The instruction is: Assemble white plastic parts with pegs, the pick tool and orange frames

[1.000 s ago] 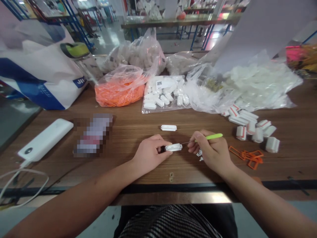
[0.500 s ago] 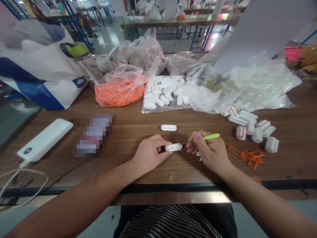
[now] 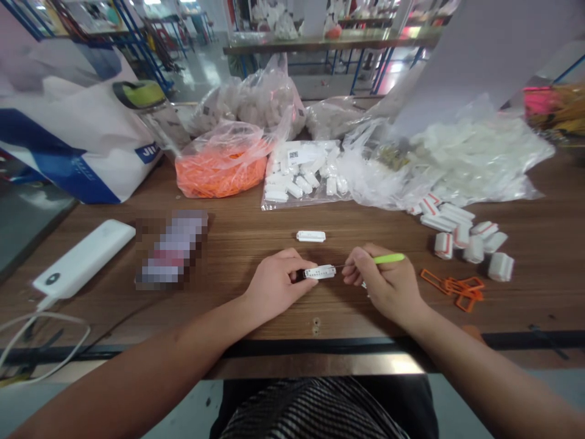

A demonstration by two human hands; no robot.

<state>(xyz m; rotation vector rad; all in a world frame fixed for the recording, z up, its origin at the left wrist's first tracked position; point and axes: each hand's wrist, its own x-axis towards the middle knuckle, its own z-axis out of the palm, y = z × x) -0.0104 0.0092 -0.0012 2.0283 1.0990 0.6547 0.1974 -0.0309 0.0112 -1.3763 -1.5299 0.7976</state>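
Between thumb and fingers, my left hand (image 3: 280, 281) pinches a small white plastic housing (image 3: 321, 272) with a row of dark marks along it. My right hand (image 3: 381, 277) is closed around a thin tool with a lime-green handle (image 3: 389, 258). The tool's slim metal shaft points left, and its tip is at the right end of the housing; whether it touches cannot be made out. A similar white piece (image 3: 311, 236) lies just beyond on the table. Tiny white parts (image 3: 365, 286) show partly under my right hand.
Orange frames (image 3: 457, 290) and several white blocks (image 3: 475, 247) lie to the right. Behind are bags of orange parts (image 3: 222, 167), white pieces (image 3: 301, 177) and translucent pieces (image 3: 479, 152). A power bank (image 3: 85, 259), blurred-out device (image 3: 173, 247), bottle (image 3: 158, 113) and large bag (image 3: 91, 146) stand left.
My right hand and the green-handled tool have shifted slightly; the handle lies a little flatter and the small white parts are more covered. My left hand stays in place.
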